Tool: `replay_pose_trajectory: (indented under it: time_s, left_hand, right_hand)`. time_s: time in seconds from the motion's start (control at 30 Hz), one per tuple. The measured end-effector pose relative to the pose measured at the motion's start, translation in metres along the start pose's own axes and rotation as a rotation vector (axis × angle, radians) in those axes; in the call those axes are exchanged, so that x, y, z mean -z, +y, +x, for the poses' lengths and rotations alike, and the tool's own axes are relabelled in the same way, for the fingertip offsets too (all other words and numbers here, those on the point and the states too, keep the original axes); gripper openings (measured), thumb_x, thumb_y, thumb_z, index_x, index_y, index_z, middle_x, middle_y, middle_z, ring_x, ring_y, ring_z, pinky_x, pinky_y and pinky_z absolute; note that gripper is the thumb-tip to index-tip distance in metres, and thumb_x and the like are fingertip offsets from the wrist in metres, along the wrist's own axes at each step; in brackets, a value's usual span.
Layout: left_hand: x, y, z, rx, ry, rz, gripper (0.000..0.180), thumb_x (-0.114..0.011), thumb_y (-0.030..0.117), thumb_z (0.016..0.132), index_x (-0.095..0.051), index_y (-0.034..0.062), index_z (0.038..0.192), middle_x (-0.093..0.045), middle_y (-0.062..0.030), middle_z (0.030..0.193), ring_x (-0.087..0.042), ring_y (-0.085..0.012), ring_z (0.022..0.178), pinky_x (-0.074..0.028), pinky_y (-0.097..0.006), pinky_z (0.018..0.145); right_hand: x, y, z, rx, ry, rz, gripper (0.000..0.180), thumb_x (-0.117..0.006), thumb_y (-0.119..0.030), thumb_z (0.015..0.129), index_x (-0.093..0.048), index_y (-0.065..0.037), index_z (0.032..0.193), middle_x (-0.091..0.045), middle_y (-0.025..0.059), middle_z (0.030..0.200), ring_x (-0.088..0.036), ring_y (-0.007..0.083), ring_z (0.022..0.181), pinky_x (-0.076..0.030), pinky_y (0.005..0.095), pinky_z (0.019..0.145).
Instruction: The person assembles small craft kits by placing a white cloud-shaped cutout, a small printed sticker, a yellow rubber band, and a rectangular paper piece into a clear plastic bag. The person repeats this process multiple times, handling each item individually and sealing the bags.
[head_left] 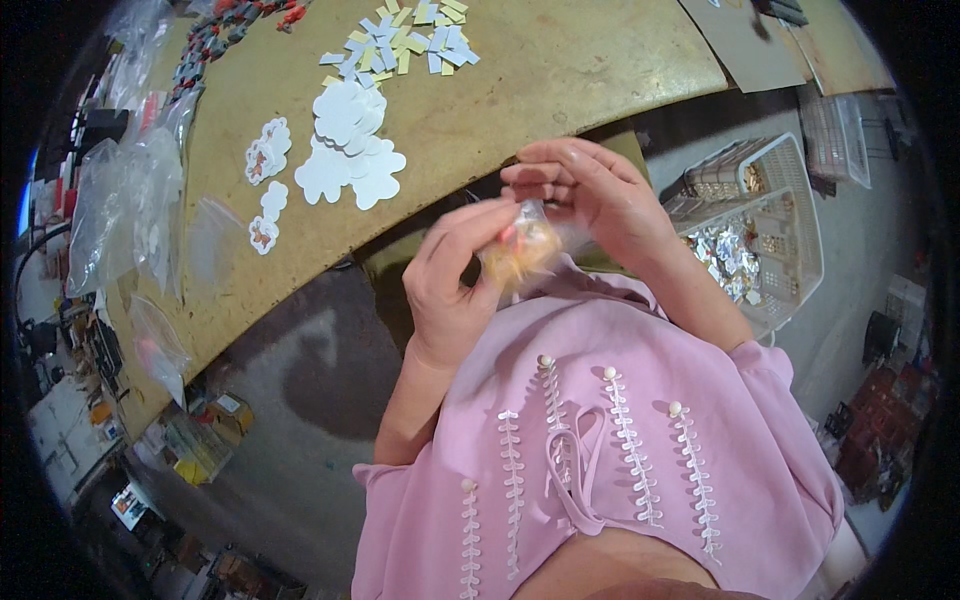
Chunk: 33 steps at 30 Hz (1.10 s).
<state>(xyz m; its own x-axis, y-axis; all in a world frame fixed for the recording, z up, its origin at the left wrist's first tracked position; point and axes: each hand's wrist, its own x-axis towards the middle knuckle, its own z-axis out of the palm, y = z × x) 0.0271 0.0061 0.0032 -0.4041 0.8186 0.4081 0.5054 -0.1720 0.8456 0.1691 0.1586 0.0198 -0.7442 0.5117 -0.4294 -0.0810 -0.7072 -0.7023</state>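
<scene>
My left hand [450,265] is closed around a small clear plastic bag [528,250] in front of my chest. Something yellow-orange with a pink-red spot shows through the film, too blurred to name. Close beside the bag, my right hand [605,195] has its fingers stretched out and slightly bent, with nothing plainly held in them. On the table beyond lie a pile of white cloud-shaped cards [350,145] and a few matching cards with a brown printed figure [266,152]. Farther off are scattered small blue and yellow slips [405,42].
Clear plastic bags [150,210] lie along the left of the yellowish table [520,90]. Dark grey and red small parts [215,45] sit at the far left. White plastic baskets [800,215] holding many small pieces stand to my right, below the table edge.
</scene>
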Motion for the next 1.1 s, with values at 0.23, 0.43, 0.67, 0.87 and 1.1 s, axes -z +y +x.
replay_pose_trajectory:
  time_s: [0.23,0.43,0.67,0.87,1.1]
  left_hand:
    - [0.003,0.002,-0.002,0.021,-0.002,0.071,0.058,-0.051,-0.021,0.083,-0.07,0.0015,0.133,-0.072,-0.0189,0.129,-0.072,-0.0327,0.117,-0.059,-0.036,0.095]
    - [0.018,-0.01,-0.021,0.231,0.184,-0.101,0.03,-0.052,-0.012,0.098,-0.071,-0.0011,0.119,-0.076,-0.0128,0.116,-0.075,-0.0193,0.1,-0.059,-0.034,0.091]
    - [0.034,-0.007,-0.023,0.017,0.086,0.135,0.021,-0.075,-0.006,0.09,-0.075,0.0021,0.109,-0.075,-0.0098,0.093,-0.073,-0.0194,0.081,-0.058,-0.029,0.071]
    - [0.084,-0.024,-0.024,0.097,0.267,0.31,0.011,-0.079,0.003,0.089,-0.072,0.0072,0.096,-0.072,-0.0096,0.086,-0.071,-0.0295,0.075,-0.055,-0.039,0.066]
    - [0.214,-0.075,0.011,0.315,0.59,0.92,0.02,-0.076,0.028,0.096,-0.072,0.0083,0.095,-0.07,-0.0085,0.085,-0.067,-0.0255,0.078,-0.053,-0.041,0.071]
  right_hand:
    - [0.01,0.022,-0.008,-0.289,-0.221,0.182,0.035,-0.067,-0.017,0.106,-0.063,0.002,0.135,-0.073,0.0149,0.123,-0.074,0.023,0.111,-0.061,0.037,0.097]
    - [0.014,-0.001,-0.013,-0.112,-0.216,-0.282,0.045,-0.067,-0.013,0.104,-0.057,0.002,0.145,-0.069,0.0171,0.136,-0.071,0.0273,0.122,-0.061,0.038,0.098]
    - [0.193,-0.034,-0.04,0.213,0.318,-1.298,0.03,-0.063,-0.005,0.103,-0.065,0.001,0.132,-0.076,0.0134,0.117,-0.074,0.0261,0.108,-0.057,0.0363,0.09]
    - [0.589,0.005,-0.145,-0.031,0.28,-2.177,0.027,-0.065,-0.025,0.095,-0.07,0.001,0.095,-0.071,0.028,0.093,-0.068,0.0518,0.089,-0.054,0.0555,0.075]
    - [0.502,0.068,-0.118,-0.063,0.302,-1.987,0.026,-0.076,-0.017,0.085,-0.068,0.001,0.103,-0.073,0.0274,0.096,-0.07,0.0495,0.092,-0.056,0.0554,0.076]
